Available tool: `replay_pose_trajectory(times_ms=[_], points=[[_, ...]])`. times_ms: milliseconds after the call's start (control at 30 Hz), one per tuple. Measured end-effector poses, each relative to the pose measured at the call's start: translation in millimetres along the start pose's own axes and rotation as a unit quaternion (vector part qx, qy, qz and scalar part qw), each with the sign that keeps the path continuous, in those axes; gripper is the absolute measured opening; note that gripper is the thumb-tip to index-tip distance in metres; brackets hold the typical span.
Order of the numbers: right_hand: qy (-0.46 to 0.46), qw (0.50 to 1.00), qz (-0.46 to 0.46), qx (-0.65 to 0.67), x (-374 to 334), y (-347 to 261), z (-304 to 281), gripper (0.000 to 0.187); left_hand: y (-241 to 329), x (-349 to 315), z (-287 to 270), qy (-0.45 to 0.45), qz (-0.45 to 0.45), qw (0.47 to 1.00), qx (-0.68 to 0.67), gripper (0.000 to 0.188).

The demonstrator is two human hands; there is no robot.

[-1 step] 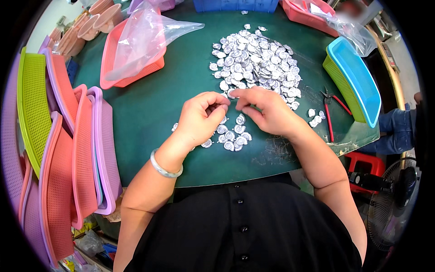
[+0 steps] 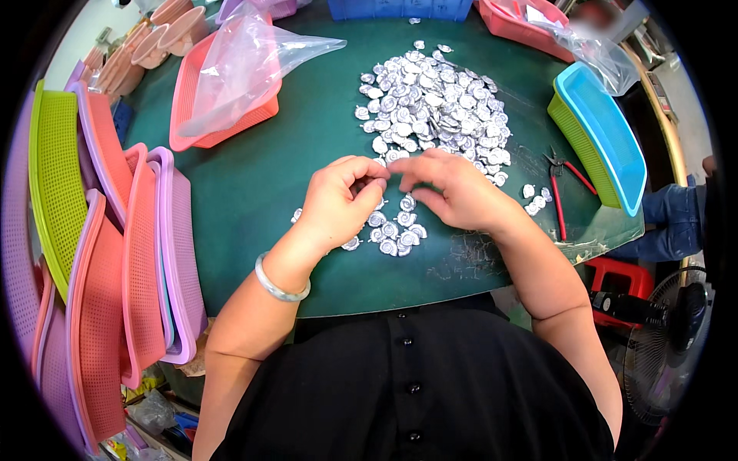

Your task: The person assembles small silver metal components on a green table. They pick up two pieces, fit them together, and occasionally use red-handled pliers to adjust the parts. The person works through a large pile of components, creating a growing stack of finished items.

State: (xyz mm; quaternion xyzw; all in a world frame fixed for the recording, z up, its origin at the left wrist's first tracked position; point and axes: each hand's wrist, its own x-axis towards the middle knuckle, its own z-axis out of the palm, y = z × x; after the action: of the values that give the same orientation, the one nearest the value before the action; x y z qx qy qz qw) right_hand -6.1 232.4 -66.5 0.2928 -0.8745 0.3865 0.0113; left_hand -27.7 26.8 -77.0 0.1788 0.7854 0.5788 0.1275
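Observation:
My left hand (image 2: 342, 197), with a pale bangle (image 2: 281, 281) on its wrist, is closed in a pinch; whatever lies between thumb and fingers is hidden. Close by, my right hand (image 2: 455, 187) reaches its bent index finger to the left fingertips. Its thumb stands apart from that finger, and no piece shows between them. Just beyond both hands lies a big heap of small silvery snail-shaped metal pieces (image 2: 438, 100). A smaller scatter of the same pieces (image 2: 396, 233) lies below my fingers, and a few more rest beside my left wrist.
Red-handled pliers (image 2: 559, 192) lie at the right beside a few loose pieces (image 2: 536, 203). Behind them stands a blue and green basket (image 2: 607, 138). A pink basket (image 2: 231, 127) holds a clear plastic bag (image 2: 246, 69). Stacked coloured baskets (image 2: 104, 307) line the left; a black fan (image 2: 676, 323) stands lower right.
My right index finger has bent and come down a little toward my left fingertips. The left hand and the pieces stay where they were.

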Motion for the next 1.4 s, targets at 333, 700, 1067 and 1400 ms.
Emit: replay_pose_trajectory(times_ms=[333,700,1067,1400], points=[[-0.049,0.999,0.012,-0.006,0,-1,0,0.059,-1,-1,-2,-0.032,0.096,0.983,0.152,0.012],[0.046,0.997,-0.050,0.038,0,-6,5,0.063,4,-3,0,-0.056,0.024,0.993,0.102,0.008],[0.037,0.996,-0.004,-0.082,3,12,1,0.064,-2,-2,1,-0.020,0.090,0.990,0.107,0.006],[0.056,0.993,0.002,-0.101,2,9,0,0.058,0,-5,-1,-0.071,0.200,0.951,0.225,0.005]])
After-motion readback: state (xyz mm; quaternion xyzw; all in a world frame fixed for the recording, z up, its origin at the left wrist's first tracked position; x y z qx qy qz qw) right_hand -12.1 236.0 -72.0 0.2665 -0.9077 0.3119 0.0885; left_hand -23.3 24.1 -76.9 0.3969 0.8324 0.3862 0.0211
